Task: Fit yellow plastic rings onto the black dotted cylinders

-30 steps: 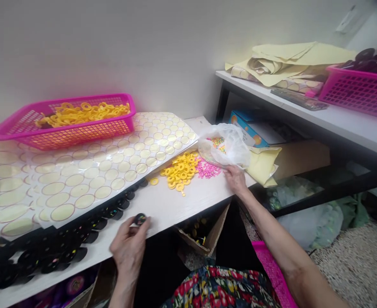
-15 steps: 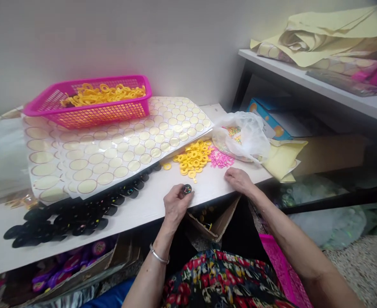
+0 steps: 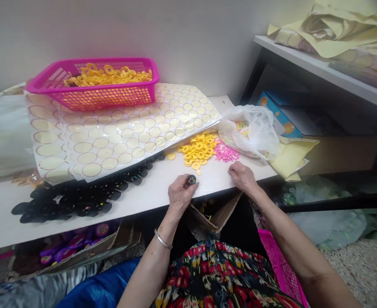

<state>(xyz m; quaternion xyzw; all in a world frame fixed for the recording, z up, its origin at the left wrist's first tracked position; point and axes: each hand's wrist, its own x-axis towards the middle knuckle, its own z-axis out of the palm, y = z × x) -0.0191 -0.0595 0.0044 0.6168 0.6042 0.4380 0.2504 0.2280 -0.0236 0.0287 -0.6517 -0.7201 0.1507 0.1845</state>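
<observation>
My left hand [image 3: 179,194] grips a small round black cup [image 3: 191,179] between thumb and fingers, just over the table's front edge. Tiny coloured bits show inside the cup's mouth. To the right, my right hand [image 3: 242,177] rests on the tabletop with its fingers curled together; whatever they might pinch is too small or hidden to make out. Beyond that hand lies a scatter of small pink pieces [image 3: 226,151]. Beside them sits a heap of yellow rings [image 3: 198,149]. A long cluster of black round pieces [image 3: 69,201], some with coloured specks, spreads along the left.
A pink basket [image 3: 111,99] of yellow pieces stands on sheets of round stickers [image 3: 124,143]. A white plastic bag [image 3: 259,128] with coloured bits lies right of the pink pieces. Below the table edge is an open cardboard box [image 3: 222,218]. A shelf [image 3: 323,66] juts in at right.
The view has shifted, so the table's things appear higher and further right. Both hands keep nearly the same place and pose on the table, the left still holding the black cup.
</observation>
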